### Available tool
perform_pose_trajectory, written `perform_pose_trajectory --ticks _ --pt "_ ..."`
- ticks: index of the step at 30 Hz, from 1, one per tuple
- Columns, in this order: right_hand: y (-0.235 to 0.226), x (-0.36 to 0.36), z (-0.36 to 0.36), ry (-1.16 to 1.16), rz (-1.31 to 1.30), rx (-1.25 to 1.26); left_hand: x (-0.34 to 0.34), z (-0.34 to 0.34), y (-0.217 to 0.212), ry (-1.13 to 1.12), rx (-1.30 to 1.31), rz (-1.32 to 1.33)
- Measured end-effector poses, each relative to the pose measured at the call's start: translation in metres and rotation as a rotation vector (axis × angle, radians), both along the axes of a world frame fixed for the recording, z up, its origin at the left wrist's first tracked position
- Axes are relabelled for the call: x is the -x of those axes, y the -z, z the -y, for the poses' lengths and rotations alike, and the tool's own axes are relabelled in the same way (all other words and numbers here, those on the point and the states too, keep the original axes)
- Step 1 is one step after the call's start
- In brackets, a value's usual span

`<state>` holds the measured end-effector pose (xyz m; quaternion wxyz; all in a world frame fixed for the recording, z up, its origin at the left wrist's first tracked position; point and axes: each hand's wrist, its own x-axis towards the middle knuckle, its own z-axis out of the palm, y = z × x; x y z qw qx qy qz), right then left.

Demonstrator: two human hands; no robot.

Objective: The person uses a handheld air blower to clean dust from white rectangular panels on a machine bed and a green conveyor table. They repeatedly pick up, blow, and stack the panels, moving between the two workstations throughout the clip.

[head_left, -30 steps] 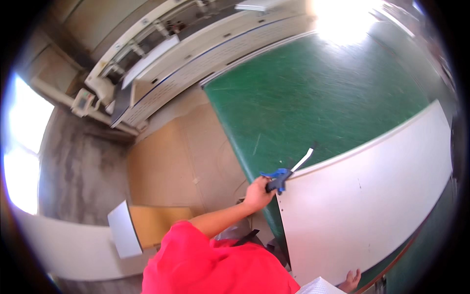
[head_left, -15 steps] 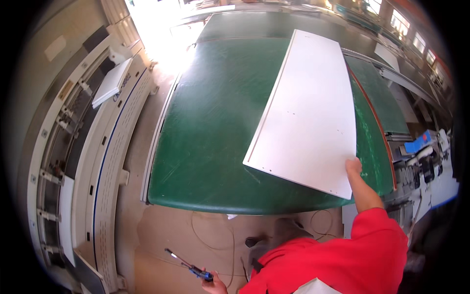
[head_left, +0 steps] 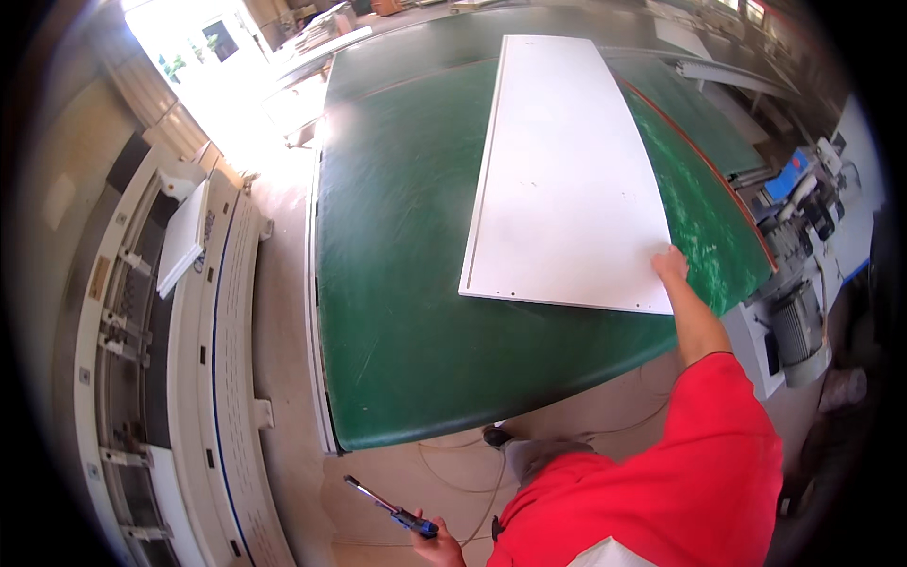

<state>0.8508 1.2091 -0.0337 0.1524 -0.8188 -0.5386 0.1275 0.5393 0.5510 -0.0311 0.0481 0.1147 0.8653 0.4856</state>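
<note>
R hand (head_left: 670, 264): flat on the near R corner of the white panel (head_left: 567, 170), fingers spread on its top face, pressing, not wrapped round the edge.
L hand (head_left: 436, 541): down by the hip, well apart from the panel, closed round a blue-handled tool (head_left: 392, 510); the thin metal shaft points up-left, away from the body.
Panel: lies flat on the green tabletop (head_left: 397, 283), ahead of the R hand and to its left. Long axis runs away from the person, near short edge facing them. Small holes along near edge, a groove down the left long side.
Nearer hand: R, already touching; L is far off and busy w/ the tool.
Tabletop: green covering, scuffed pale near the R hand; nothing else on it close by.
L of L hand: long white machine (head_left: 189, 378) w/ a smaller white board (head_left: 184, 236) on it.
R of R hand: grey motors and blue units (head_left: 803, 246), too small to tell more.
Containers: none in view.
</note>
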Motion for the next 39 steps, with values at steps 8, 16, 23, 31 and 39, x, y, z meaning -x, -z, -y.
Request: perform_pose_trajectory --ticks 8,16,23,31,39 --pt "-0.027 0.082 0.045 0.265 0.020 0.145 0.086 0.008 -0.030 0.247 0.230 -0.115" --pt "-0.004 0.301 0.205 -0.673 -0.238 -0.445 0.187 0.030 -0.013 0.105 0.080 0.140" --pt "-0.060 0.595 0.544 -1.871 -0.963 0.462 0.318 0.092 -0.051 0.002 -0.121 0.245" --pt "-0.100 0.785 0.779 -2.003 -1.204 1.219 0.427 0.243 -0.112 -0.105 -0.456 0.295" --pt "-0.099 0.990 0.854 -1.718 -1.163 1.305 0.510 0.351 -0.054 -0.366 -0.334 0.240"
